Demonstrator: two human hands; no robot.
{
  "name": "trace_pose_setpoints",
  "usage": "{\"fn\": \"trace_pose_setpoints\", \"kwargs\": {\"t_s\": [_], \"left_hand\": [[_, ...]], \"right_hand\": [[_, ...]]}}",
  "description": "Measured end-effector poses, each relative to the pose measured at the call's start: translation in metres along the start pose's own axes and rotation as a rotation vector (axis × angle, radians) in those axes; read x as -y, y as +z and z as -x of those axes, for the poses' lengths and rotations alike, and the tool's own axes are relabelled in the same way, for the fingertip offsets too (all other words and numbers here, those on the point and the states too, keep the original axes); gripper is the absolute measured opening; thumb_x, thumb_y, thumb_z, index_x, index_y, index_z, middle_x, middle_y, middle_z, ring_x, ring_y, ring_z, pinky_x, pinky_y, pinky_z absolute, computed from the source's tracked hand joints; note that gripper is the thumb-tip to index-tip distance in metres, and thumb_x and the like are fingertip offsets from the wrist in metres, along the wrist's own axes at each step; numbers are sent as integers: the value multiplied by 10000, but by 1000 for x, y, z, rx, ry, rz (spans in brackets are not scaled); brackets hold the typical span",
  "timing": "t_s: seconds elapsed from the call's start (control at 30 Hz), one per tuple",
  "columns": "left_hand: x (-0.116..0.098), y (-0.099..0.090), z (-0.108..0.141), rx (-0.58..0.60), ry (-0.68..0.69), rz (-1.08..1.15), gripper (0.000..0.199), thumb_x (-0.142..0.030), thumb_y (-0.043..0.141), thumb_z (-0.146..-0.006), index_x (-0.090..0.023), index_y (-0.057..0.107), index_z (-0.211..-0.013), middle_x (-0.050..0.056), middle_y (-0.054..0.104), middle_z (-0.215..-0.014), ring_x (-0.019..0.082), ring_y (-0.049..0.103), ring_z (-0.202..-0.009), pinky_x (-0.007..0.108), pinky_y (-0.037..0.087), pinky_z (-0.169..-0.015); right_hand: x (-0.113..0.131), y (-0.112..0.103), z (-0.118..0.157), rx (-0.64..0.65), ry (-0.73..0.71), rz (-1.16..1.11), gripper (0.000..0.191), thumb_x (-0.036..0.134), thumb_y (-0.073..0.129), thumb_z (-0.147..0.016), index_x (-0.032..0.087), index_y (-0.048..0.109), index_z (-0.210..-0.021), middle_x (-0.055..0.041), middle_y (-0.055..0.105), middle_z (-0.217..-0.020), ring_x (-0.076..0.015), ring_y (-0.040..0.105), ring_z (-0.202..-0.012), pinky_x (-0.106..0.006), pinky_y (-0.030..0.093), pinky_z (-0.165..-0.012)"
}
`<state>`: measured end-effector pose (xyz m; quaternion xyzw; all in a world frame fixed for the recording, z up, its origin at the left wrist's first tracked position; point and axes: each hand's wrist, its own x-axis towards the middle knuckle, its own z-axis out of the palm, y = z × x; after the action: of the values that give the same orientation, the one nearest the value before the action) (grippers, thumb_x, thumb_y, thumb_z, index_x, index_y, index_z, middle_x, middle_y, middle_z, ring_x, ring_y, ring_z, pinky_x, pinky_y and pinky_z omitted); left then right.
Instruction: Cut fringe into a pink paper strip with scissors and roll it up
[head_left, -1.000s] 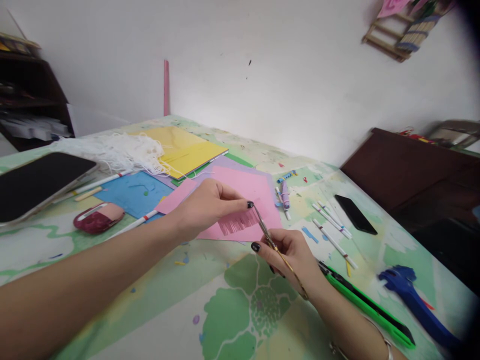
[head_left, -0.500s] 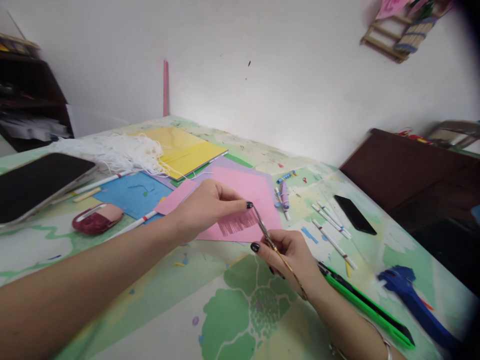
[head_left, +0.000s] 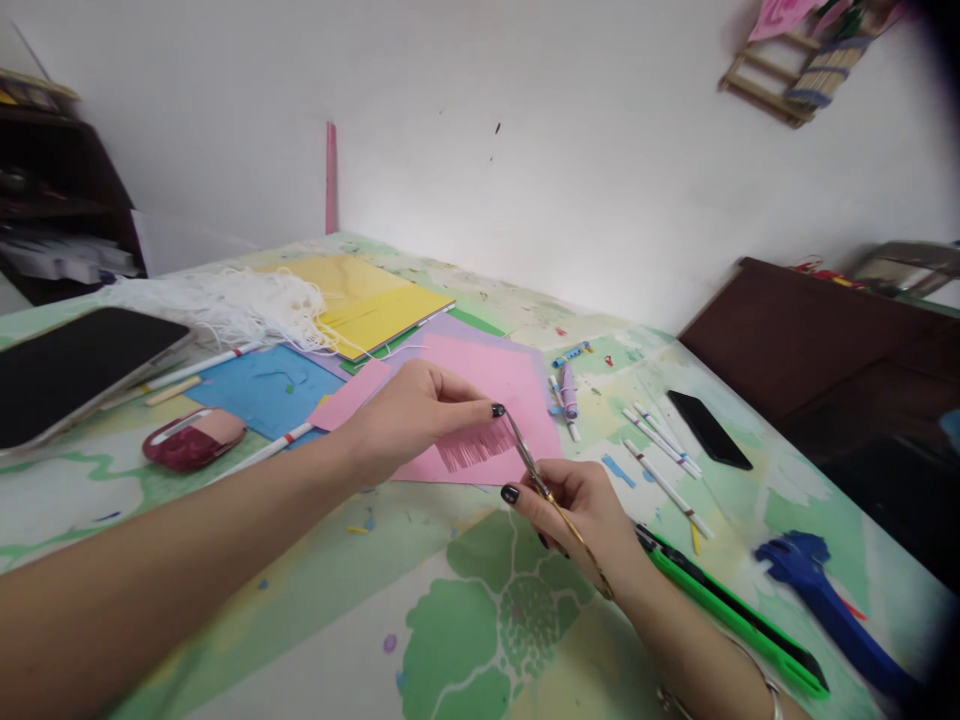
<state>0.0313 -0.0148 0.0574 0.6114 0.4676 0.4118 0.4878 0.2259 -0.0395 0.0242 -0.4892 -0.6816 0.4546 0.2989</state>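
Note:
My left hand (head_left: 420, 410) pinches a pink paper strip (head_left: 476, 446) between thumb and fingers; the strip's lower edge is cut into a fine fringe. My right hand (head_left: 581, 510) is closed around gold-handled scissors (head_left: 535, 473). The scissor blades meet the right end of the strip, close to my left thumb tip. Beneath both, a pink sheet (head_left: 487, 365) lies over a lilac sheet on the table. Part of the strip is hidden behind my left hand.
Left are white yarn (head_left: 225, 305), a tablet (head_left: 82, 365), a maroon case (head_left: 193, 438) and a blue sheet (head_left: 259, 385). Yellow sheets (head_left: 382, 315) lie behind. Right are rolled paper sticks (head_left: 667, 490), a phone (head_left: 709, 428), a green cutter (head_left: 739, 610) and a blue tool (head_left: 832, 610).

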Motion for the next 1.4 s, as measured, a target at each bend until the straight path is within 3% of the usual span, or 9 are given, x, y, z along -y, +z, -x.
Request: {"fn": "trace_pose_setpoints", "kwargs": {"t_s": [0.4, 0.67, 0.9, 1.4], "left_hand": [[1, 0, 0, 4, 5, -2, 174, -280, 616, -743, -166, 743, -713, 24, 679, -671, 114, 524, -603, 233, 401, -584], [-3, 2, 2, -30, -6, -19, 205, -242, 604, -737, -150, 669, -565, -32, 519, -517, 82, 410, -528, 221, 323, -523], [-3, 1, 1, -23, -22, 9, 145, -232, 610, -725, -163, 730, -679, -12, 612, -575, 99, 490, -559, 225, 385, -566], [-3, 0, 2, -9, -10, -3, 151, -243, 608, -726, -161, 734, -712, 17, 679, -663, 125, 561, -617, 247, 432, -620]], "right_hand": [[0, 0, -1, 0, 9, -7, 310, 360, 666, -709, 163, 484, -554, 78, 338, -422, -55, 302, -382, -195, 204, -375], [1, 0, -1, -10, 15, -19, 336, 371, 700, -684, 162, 478, -543, 81, 321, -424, -56, 307, -384, -195, 205, -378], [0, 0, -1, -15, 26, -1, 346, 386, 697, -691, 165, 476, -541, 79, 329, -416, -57, 303, -383, -200, 201, -377], [-1, 0, -3, -21, 47, 1, 339, 378, 711, -677, 165, 485, -541, 75, 348, -415, -58, 298, -392, -197, 209, -377]]}}
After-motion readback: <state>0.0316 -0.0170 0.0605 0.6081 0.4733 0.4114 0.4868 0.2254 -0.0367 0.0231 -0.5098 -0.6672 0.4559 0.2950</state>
